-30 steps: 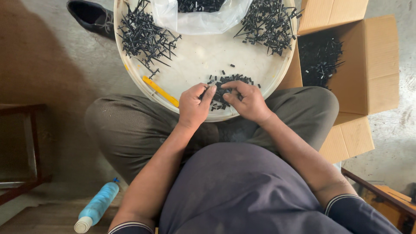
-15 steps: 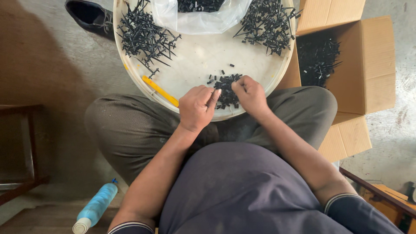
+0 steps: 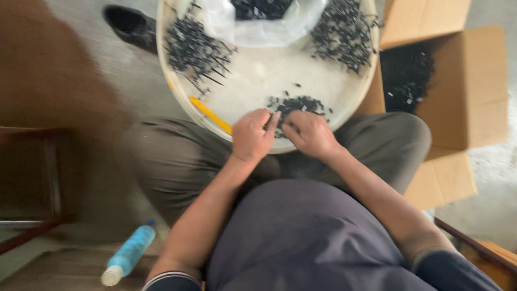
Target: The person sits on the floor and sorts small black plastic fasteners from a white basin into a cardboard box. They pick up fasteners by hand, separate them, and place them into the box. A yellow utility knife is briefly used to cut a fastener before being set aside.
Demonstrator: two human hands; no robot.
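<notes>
Both hands have drawn closer together since the earlier frames, meeting at the near edge of the small pile of black parts (image 3: 298, 104). That pile lies on the white round tray (image 3: 258, 81) resting across the person's lap. The left hand (image 3: 253, 136) and right hand (image 3: 311, 134) touch fingertip to fingertip; their fingers are curled around tiny black pieces, though blur hides exactly what each pinches. The parts look short, dark and thin. A yellow stick (image 3: 211, 115) lies on the tray beside the left hand. Two larger heaps (image 3: 194, 47) sit farther back, flanking a clear plastic bag (image 3: 258, 21). An open cardboard box (image 3: 452, 91) holding more black parts stands to the right on the grey concrete floor, and a blue bottle (image 3: 129, 258) lies at lower left.
</notes>
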